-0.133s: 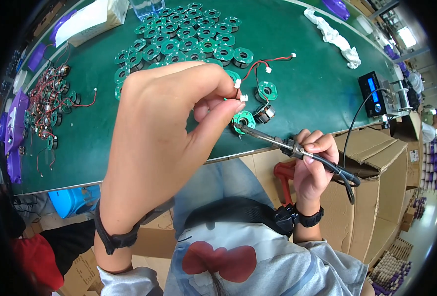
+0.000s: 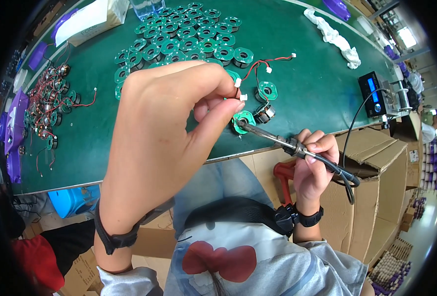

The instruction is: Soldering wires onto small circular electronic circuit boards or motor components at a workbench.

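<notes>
My left forearm rises steeply from the lower left, and my left hand is raised large in view, its back toward me. Its wrist is nearly straight; the knuckles bend over to the right, where the index finger arches to meet the thumb in a fine pinch. The other fingers curl beneath, mostly hidden. My right forearm comes up from the lower right, upright and short in view. My right hand sits lower, palm partly showing, its thumb pointing up opposite bent fingers in a firm grip.
</notes>
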Tool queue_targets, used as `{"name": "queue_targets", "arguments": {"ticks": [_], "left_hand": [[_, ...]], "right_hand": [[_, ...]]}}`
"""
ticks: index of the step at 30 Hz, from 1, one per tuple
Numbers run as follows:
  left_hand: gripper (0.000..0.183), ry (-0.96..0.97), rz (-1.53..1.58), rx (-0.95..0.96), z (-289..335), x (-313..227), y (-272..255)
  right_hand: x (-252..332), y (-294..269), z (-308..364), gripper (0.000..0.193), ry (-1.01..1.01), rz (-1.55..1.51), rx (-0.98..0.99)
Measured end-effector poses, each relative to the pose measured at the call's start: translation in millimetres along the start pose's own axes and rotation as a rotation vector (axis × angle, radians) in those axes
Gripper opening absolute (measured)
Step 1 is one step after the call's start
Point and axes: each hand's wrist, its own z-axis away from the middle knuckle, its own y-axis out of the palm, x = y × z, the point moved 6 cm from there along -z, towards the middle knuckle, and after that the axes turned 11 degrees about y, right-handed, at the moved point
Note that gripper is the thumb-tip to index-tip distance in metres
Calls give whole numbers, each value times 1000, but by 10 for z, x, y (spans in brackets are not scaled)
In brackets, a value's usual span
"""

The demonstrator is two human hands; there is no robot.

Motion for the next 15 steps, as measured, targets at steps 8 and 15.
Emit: {"name": "queue_targets", "arguments": {"ticks": [8,15], "left_hand": [[10,12,-9,1,9,-35,0],[11,24,-11,-17,24,-27,-12]], "right_hand": [[2,15,4,13,6,-38,31],[-16,-20,6,12,8,-36,8]]}}
